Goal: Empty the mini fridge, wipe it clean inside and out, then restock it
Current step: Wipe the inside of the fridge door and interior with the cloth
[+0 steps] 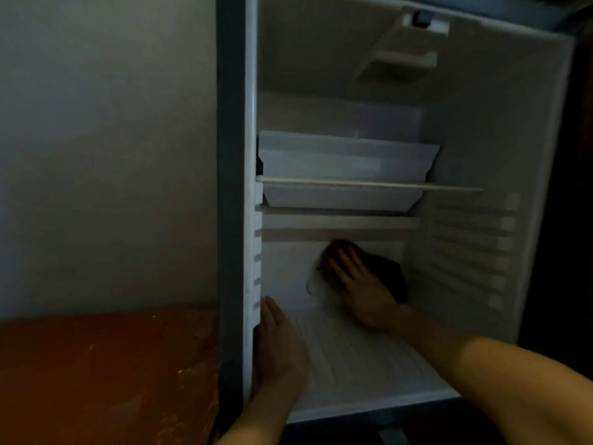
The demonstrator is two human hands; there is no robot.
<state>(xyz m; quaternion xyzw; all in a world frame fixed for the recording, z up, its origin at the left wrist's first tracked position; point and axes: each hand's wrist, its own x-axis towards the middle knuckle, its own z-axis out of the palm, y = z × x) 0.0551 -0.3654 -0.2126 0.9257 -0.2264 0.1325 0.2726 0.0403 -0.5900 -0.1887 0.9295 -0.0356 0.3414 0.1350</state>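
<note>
The mini fridge (231,187) stands open, its white inside bare of food. My right hand (359,284) reaches deep into the lower compartment and presses a dark cloth (390,274) flat against the back wall with straight fingers. My left hand (279,345) rests with straight fingers against the inner left wall near the front edge. A white drip tray (346,162) sits on a thin shelf (449,187) above my hands.
A white control box (404,49) hangs from the fridge ceiling. Ribbed shelf rails (471,245) line the right inner wall. A pale wall (106,155) and a reddish-brown floor (106,374) lie to the left of the fridge.
</note>
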